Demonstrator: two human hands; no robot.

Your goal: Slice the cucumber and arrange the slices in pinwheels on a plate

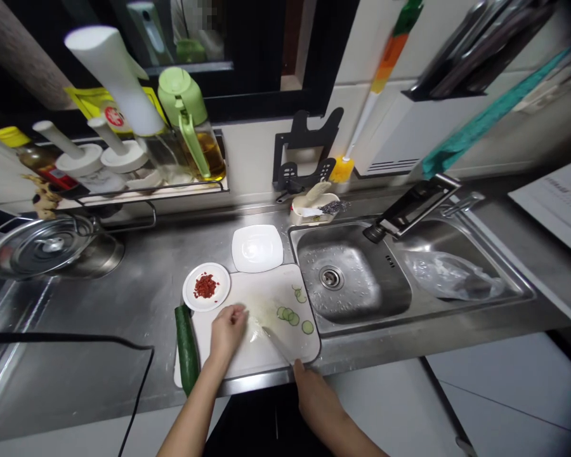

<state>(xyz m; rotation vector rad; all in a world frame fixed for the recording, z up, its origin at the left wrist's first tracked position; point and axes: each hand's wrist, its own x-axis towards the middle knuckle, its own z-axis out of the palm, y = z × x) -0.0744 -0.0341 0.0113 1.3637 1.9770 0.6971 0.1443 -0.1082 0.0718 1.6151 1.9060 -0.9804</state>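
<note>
Head view: left hand (226, 330) has its fingers curled down, pinning a pale cut piece (259, 315) on the cutting board (247, 365) at the tabletop (124, 304) front edge; right hand (309, 381) is wrapped tight round the knife (276, 344), blade at the piece's 5 o'clock; slices (290, 315) at its 3 o'clock. Piece looks light, wet, likely slippery, firm but snappable; best held from above, fingertips tucked back from the blade; glare hides its outline.

White cutting board (247, 355), dark green cucumber (186, 349), pale green slices (292, 315), red chilli bits (206, 285) on white plate (190, 298)
</note>
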